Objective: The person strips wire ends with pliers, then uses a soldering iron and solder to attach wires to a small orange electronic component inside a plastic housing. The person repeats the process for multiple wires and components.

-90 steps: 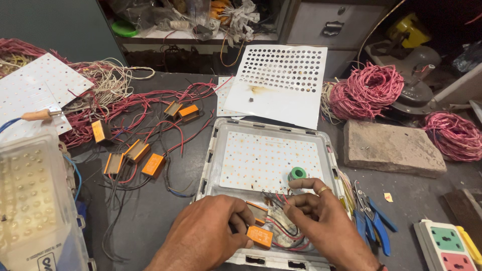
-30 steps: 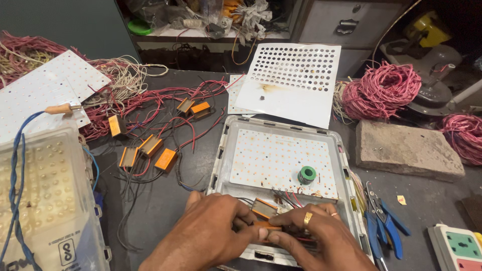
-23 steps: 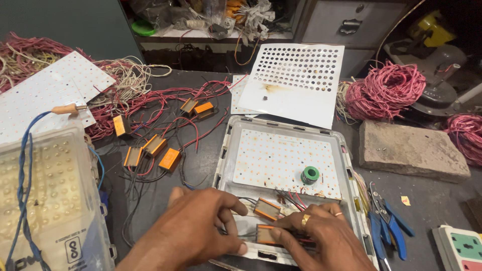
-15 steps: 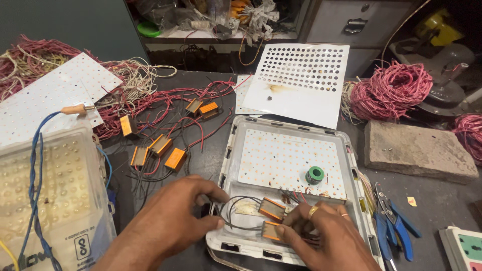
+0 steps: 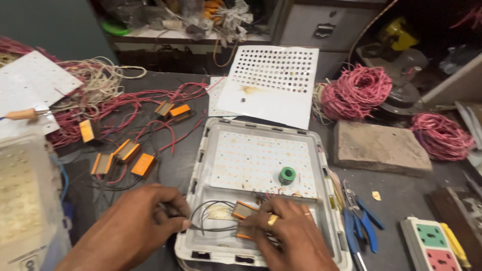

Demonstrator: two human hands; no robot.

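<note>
Wires (image 5: 211, 221) — thin, dark, looped — lie in the lower compartment of the grey lamp housing (image 5: 201, 165), running left to right between the hands. Left hand (image 5: 135, 221) pinches their left end at the housing's edge; right hand (image 5: 286, 233) presses down on small orange driver modules (image 5: 244, 208) — nearer the green solder spool (image 5: 287, 175) on the LED board (image 5: 261, 160).
</note>
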